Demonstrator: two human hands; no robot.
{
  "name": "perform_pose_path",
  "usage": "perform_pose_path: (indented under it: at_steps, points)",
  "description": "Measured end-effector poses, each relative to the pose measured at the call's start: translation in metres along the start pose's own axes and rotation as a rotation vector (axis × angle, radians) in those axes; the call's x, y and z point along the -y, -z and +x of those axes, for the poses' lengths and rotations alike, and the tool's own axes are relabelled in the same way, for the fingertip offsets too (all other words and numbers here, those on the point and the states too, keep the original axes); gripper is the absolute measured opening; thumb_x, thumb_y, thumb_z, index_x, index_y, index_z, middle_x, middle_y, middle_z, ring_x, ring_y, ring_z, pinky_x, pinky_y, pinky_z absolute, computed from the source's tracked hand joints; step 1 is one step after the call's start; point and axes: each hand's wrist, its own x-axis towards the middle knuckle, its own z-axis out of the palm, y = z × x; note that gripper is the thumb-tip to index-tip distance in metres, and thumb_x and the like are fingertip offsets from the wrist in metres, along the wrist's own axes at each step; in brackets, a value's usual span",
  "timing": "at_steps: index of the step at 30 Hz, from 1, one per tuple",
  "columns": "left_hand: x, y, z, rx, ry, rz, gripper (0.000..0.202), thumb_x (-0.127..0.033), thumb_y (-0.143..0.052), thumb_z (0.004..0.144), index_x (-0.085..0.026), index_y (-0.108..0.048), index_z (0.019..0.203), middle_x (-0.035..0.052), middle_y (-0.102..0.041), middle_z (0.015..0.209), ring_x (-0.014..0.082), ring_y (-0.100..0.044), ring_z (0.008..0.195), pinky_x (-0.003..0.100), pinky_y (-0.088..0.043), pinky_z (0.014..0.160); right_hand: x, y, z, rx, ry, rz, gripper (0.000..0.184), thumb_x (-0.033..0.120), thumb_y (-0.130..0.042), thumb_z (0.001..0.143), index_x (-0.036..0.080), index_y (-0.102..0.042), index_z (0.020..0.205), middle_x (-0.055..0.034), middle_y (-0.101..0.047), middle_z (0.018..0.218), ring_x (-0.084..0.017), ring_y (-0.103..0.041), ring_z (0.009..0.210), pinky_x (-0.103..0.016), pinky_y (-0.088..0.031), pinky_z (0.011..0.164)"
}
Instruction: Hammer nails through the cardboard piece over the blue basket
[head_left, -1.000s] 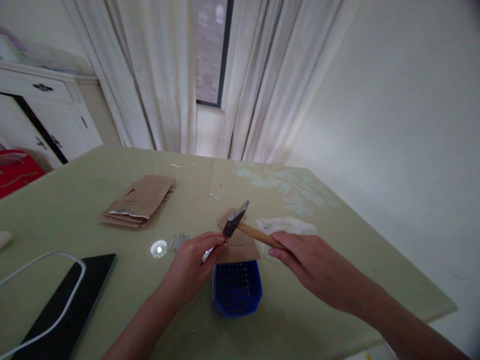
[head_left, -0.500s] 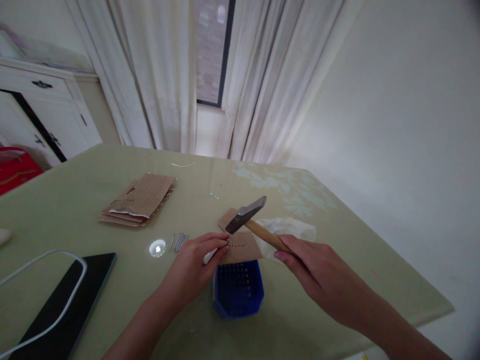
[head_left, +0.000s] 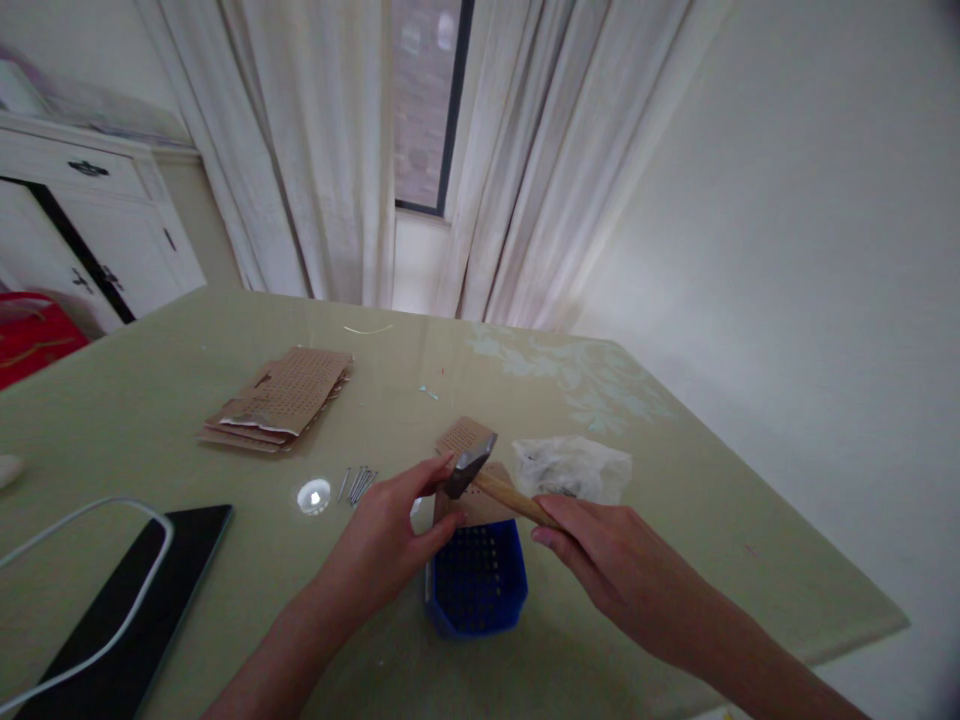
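Observation:
My right hand [head_left: 600, 555] is closed around the wooden handle of a hammer [head_left: 514, 497]. The dark metal head is low over a piece of perforated brown cardboard [head_left: 491, 512], covering part of it. This cardboard lies across the far end of a blue plastic basket [head_left: 476, 580] with holes in its bottom. At the cardboard's left side is my left hand [head_left: 401, 515], thumb and fingers spread apart, the thumb at the near corner and fingertips by the hammer head. Whatever is directly under the head is hidden. Several loose nails [head_left: 361, 486] lie left of this hand.
Folded perforated cardboard [head_left: 289, 395] lies at the back left. A crumpled clear plastic bag [head_left: 574, 468] sits beyond my right hand. To the left are a small round shiny object [head_left: 313, 496], a black flat panel [head_left: 142, 610] and a white cable [head_left: 161, 560]. The pale green table [head_left: 675, 480] meets a wall.
The hammer has come down and slightly left, its head now low at the cardboard. My left fingers, pinched together before, have spread apart.

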Motion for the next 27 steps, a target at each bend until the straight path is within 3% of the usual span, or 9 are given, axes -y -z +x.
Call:
perform_pose_path:
  at_steps: [3,10,18,21,24,27]
  points:
    - [0.003,-0.002,-0.001,-0.012,0.024,-0.022,0.062,-0.031,-0.08,0.09,-0.028,-0.062,0.149,0.0099,-0.081,0.135,0.0301,-0.079,0.119,0.048,-0.062,0.107,-0.002,-0.005,-0.003,-0.033,-0.03,0.048,0.032,0.041,-0.043,0.117,0.024,-0.069,0.113,-0.0094,-0.082,0.098,-0.027,-0.077,0.083,-0.036,-0.055,0.073]
    - [0.001,-0.001,0.0,0.002,0.028,-0.029,0.06,-0.028,-0.078,0.09,-0.027,-0.063,0.148,0.0103,-0.081,0.134,0.0305,-0.079,0.119,0.049,-0.063,0.106,-0.006,-0.021,-0.002,-0.021,-0.006,0.047,0.03,0.041,-0.045,0.116,0.024,-0.07,0.116,-0.0102,-0.082,0.101,-0.028,-0.079,0.086,-0.037,-0.056,0.075]
    - [0.005,-0.005,-0.003,-0.021,0.029,-0.058,0.057,-0.029,-0.078,0.091,-0.027,-0.063,0.146,0.0086,-0.081,0.135,0.0285,-0.079,0.119,0.049,-0.063,0.107,-0.011,-0.017,0.003,-0.014,-0.048,0.118,0.026,0.038,-0.049,0.114,0.023,-0.068,0.104,-0.0067,-0.075,0.088,-0.026,-0.073,0.081,-0.036,-0.052,0.074]
    - [0.003,-0.005,-0.003,-0.022,0.044,-0.171,0.056,-0.03,-0.075,0.093,-0.027,-0.062,0.148,0.0093,-0.078,0.138,0.0267,-0.08,0.117,0.045,-0.065,0.104,-0.022,-0.02,0.018,-0.128,-0.156,0.379,0.03,0.044,-0.053,0.112,0.023,-0.064,0.095,0.001,-0.06,0.07,-0.018,-0.06,0.061,-0.029,-0.046,0.058]
    - [0.007,0.005,0.0,-0.038,0.092,-0.236,0.055,-0.038,-0.074,0.096,-0.027,-0.061,0.149,0.0118,-0.075,0.143,0.028,-0.079,0.119,0.042,-0.068,0.096,-0.037,-0.035,0.044,-0.205,-0.273,0.841,0.038,0.059,-0.055,0.106,0.022,-0.064,0.1,0.0078,-0.048,0.063,-0.01,-0.043,0.042,-0.022,-0.033,0.04]
    - [0.023,0.024,0.005,-0.175,0.158,-0.062,0.045,-0.048,-0.066,0.099,-0.024,-0.069,0.138,0.0131,-0.08,0.131,0.0289,-0.081,0.106,0.039,-0.069,0.078,-0.049,-0.054,0.067,-0.278,-0.319,1.164,0.044,0.064,-0.07,0.095,0.021,-0.065,0.1,0.009,-0.05,0.065,-0.006,-0.039,0.037,-0.019,-0.028,0.034]
